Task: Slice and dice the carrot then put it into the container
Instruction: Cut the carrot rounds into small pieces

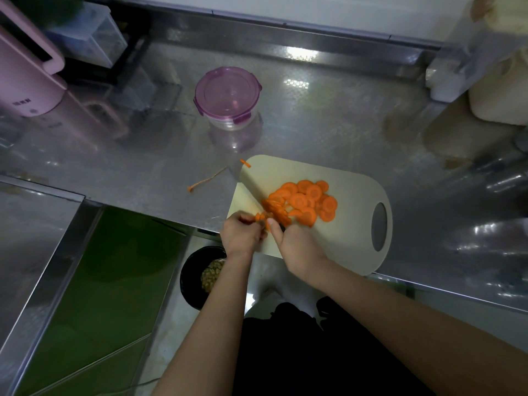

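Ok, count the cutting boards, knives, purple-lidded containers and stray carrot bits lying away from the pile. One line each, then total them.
Cutting board: 1
Knife: 1
Purple-lidded container: 1
Stray carrot bits: 2
Total: 5

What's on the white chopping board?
Round orange carrot slices and a steel knife are on the pale chopping board. The left hand and right hand hide its near edge.
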`<state>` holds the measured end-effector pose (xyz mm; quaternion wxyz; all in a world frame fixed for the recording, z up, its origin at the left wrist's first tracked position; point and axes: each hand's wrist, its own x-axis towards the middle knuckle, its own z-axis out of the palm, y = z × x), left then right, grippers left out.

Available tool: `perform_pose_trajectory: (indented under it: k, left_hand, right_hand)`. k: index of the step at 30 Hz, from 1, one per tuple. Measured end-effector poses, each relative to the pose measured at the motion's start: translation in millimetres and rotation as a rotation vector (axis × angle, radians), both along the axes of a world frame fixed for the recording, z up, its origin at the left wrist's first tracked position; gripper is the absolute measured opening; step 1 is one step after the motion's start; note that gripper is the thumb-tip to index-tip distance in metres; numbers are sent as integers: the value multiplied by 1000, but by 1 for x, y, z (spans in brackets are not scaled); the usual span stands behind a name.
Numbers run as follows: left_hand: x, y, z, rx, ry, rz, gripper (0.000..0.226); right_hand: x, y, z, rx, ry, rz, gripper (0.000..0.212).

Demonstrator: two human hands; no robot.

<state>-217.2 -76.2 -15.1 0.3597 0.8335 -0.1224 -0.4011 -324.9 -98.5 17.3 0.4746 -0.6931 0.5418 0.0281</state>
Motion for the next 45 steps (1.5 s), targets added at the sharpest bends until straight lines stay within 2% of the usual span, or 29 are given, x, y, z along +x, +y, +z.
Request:
perform_pose_trajectory:
  k: [2,4,9,16,21,28,32,35,40,45]
  left_hand:
    - [0,-1,-2,6,5,3,17]
    - [-1,-2,-4,16,9,19,18]
    - [-4,-1,-3,-16,-5,39,17]
    - [-6,-1,-1,-32,74,111,23]
    - [-6,-1,1,-39,61,100,23]
    - [-7,0,2,-59,60,103,24]
    - [-7,0,1,-63,53,101,24]
    - [-7,0,0,-57,56,102,24]
    - [-6,0,-3,-48,39,100,22]
    - [-5,0,-6,-59,36,93,22]
  right_hand:
    - [-4,-9,2,8,-26,-28,46]
    - [-8,-16,6,17,-61,-80,55]
    - [-8,-18,9,-28,-43,-39,54]
    - [-16,-15,10,-52,-83,-26,57]
    - [-22,-7,5,-38,-145,-92,59]
    - [-26,-4,3,-28,-69,-59,58]
    - [-26,0,3,-73,-79,-50,45]
    - [-26,3,2,-86,-59,-44,57]
    - [-28,6,-3,-44,-62,-35,61]
    - [-25,3,-2,-31,-45,19,54]
